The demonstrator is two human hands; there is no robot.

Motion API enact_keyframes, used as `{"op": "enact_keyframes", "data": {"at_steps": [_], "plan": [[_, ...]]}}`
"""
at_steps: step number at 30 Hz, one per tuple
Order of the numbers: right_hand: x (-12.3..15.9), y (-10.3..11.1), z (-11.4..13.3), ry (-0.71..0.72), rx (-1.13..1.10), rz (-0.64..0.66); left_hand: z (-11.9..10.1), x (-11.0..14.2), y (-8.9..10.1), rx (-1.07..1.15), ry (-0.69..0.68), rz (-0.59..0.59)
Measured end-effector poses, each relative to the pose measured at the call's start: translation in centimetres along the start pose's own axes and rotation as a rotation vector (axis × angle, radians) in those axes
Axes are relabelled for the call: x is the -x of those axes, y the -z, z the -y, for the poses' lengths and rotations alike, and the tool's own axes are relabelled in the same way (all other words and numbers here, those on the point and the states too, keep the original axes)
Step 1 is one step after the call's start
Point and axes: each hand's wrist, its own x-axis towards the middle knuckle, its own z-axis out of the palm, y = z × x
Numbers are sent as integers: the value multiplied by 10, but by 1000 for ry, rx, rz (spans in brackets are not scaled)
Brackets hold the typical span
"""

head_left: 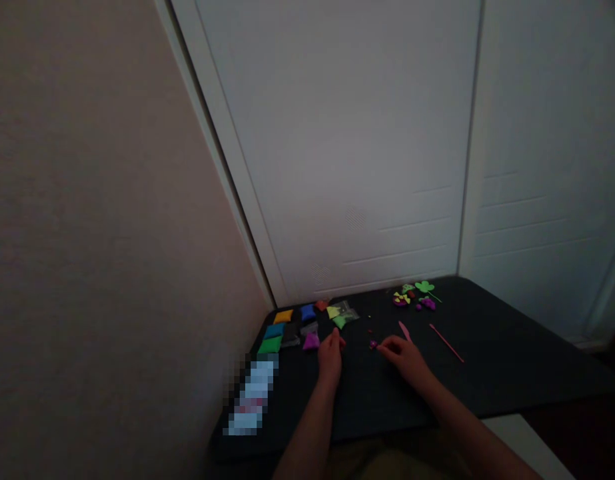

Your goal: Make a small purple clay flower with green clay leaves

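My left hand [330, 355] rests over the black table with its fingers curled in. Whatever may lie inside its fingers is hidden. To the right, my right hand [406, 359] makes a pinch, thumb and forefinger pressed together. Its fingertips reach the edge of a small purple modelling clay piece [373, 345]; whether they grip it or something tinier is too small to tell. A small red bit [370, 331] lies just beyond that piece. Behind my right hand is a pink plastic clay knife [404, 331], and farther right a thin pink stick tool [447, 343].
Coloured clay packets, among them orange [284, 317], blue [308, 313], green [270, 345] and purple [311, 341], lie at the left. Far right are a green clover-shaped piece [424, 287], purple clay lumps [428, 303] and a yellow-and-purple piece [401, 299]. A white panel [357, 147] rises behind the table.
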Motion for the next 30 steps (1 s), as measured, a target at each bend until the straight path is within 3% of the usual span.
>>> {"op": "enact_keyframes", "data": {"at_steps": [30], "plan": [[0,3,0,-5,24,-8,-3,1,-1,63,13,0]]}}
